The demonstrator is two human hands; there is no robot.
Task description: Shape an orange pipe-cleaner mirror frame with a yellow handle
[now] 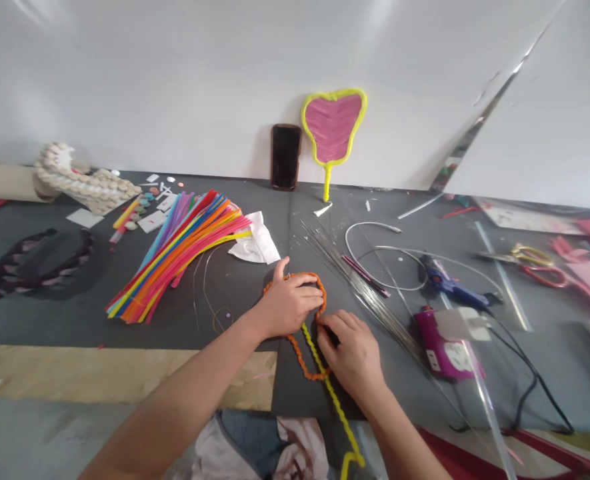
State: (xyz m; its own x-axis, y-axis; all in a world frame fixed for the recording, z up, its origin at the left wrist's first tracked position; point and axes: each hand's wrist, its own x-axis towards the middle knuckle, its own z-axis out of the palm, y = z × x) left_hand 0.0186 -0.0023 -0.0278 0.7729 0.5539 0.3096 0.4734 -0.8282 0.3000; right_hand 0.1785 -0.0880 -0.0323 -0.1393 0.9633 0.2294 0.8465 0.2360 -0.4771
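A twisted orange pipe cleaner [302, 360] forms a loop on the dark tabletop, with a twisted yellow pipe cleaner [339, 408] running through it and towards me past the table edge. My left hand [291, 303] lies over the upper part of the loop, fingers stretched across it and thumb pointing away. At the loop's right side, my right hand [352, 343] is closed, its thumb and fingertips pinching the orange strand. Part of the loop is hidden beneath both hands.
Left stands a bundle of coloured pipe cleaners [175, 260] beside white tissue [257, 240]. A yellow-rimmed pink fan [335, 127] and a phone [285, 157] lean on the wall. Right lie metal wires [369, 293], a glue gun [449, 283], a purple power socket [445, 347] and scissors [525, 262].
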